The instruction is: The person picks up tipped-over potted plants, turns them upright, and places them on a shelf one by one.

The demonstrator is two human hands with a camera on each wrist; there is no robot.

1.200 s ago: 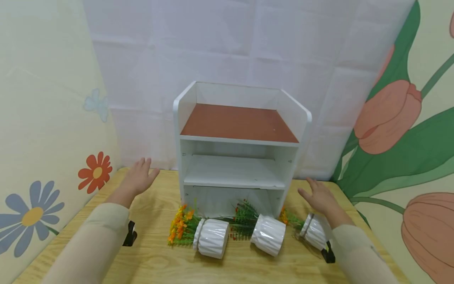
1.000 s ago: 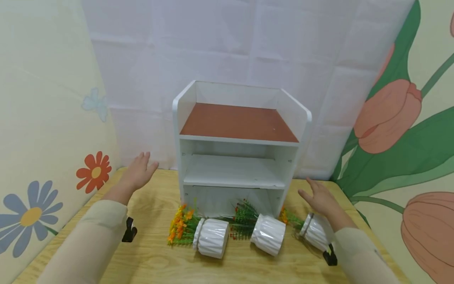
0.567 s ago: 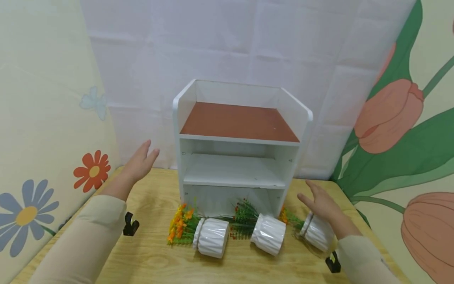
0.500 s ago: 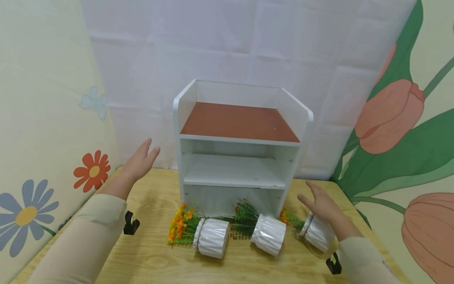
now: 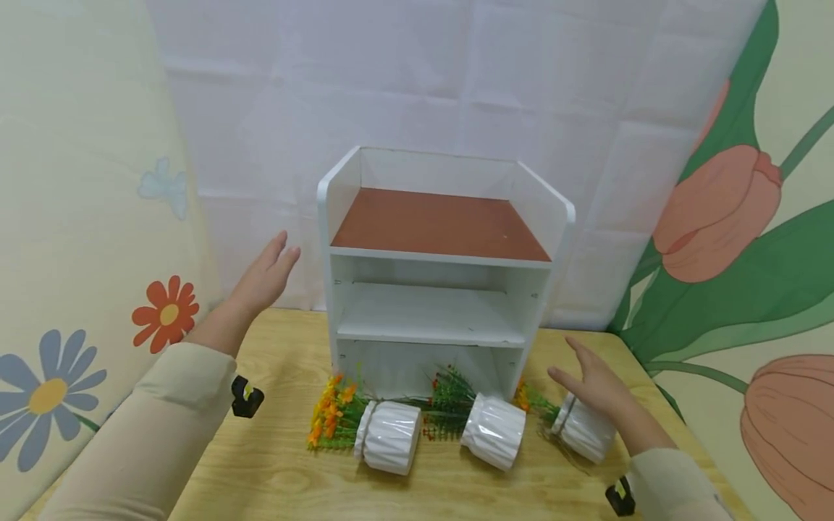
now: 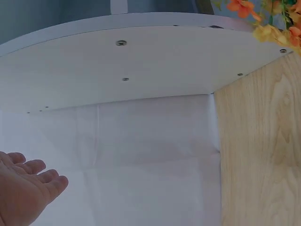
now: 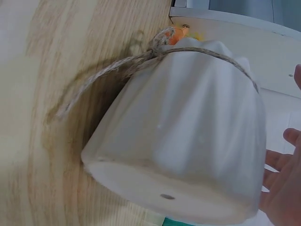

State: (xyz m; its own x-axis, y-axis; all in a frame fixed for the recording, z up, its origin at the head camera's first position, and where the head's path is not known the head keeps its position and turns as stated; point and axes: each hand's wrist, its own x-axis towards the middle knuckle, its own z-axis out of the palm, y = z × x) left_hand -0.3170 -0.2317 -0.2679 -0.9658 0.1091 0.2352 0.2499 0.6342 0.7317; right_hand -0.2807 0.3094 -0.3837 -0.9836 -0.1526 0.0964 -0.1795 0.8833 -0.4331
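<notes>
Shelf unit (image 5: 443, 256), white, upright. Right-end pot (image 5: 586, 433), white, on its side, long axis slanting, mouth toward shelf unit; lies just below right hand (image 5: 597, 383), thumb side, contact indeterminable. Right hand, nearer: fingers extended, holding nothing. Left hand (image 5: 260, 281): loose, nothing held, beside shelf unit, well apart from pot.

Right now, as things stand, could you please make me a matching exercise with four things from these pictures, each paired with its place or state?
Things:
1. left hand
2. middle pot
3. right hand
4. shelf

Places and states:
A. next to the rightmost pot
B. standing upright, with a brown top board
C. in the air to the left of the shelf
D. tipped on its side

Right pairs: 1-C, 2-D, 3-A, 4-B.
</notes>
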